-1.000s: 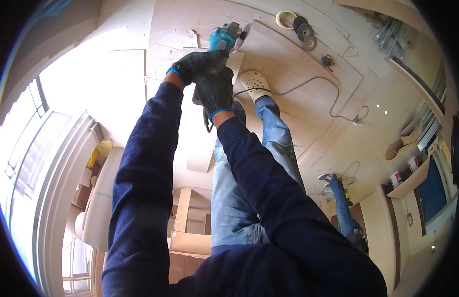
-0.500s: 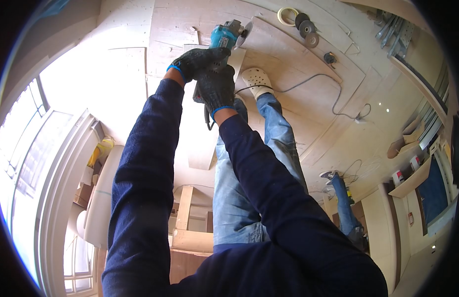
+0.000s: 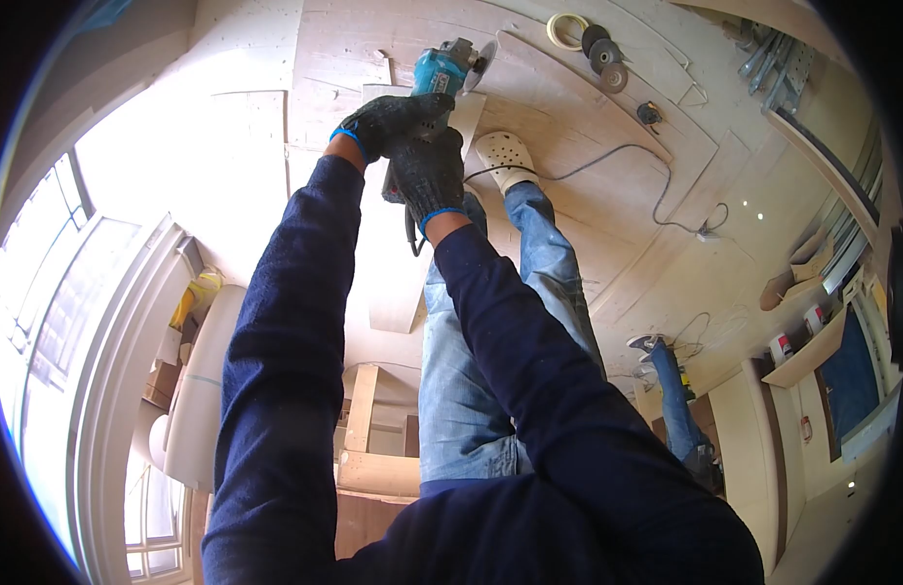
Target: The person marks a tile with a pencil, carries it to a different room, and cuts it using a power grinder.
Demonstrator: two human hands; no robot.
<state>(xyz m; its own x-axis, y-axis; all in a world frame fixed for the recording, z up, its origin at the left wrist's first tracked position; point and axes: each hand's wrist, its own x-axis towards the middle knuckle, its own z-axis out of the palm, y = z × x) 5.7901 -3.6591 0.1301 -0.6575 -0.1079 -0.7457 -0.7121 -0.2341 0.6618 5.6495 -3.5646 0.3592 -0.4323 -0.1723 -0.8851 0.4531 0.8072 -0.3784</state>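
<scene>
My left hand [image 3: 388, 119], in a black glove, grips the front body of a teal angle grinder [image 3: 440, 74]. Just behind it, my gloved right hand [image 3: 427, 175] is wrapped around the grinder's rear handle. The grinder's disc [image 3: 484, 57] meets the edge of a curved plywood panel [image 3: 568, 117] lying on the floor. My foot in a white clog [image 3: 503, 156] stands on that panel beside the tool. The grinder's cable [image 3: 617, 156] trails across the panel to the right.
A tape roll [image 3: 565, 30] and spare grinding discs [image 3: 604, 58] lie on the floor beyond the panel. Metal brackets [image 3: 778, 68] lie at the top right. Another person's legs [image 3: 671, 400] stand at the right. Wooden pieces [image 3: 364, 419] and windows [image 3: 42, 292] are at the left.
Both hands and the grinder have shifted very slightly to the right along the panel's edge. The grip is unchanged.
</scene>
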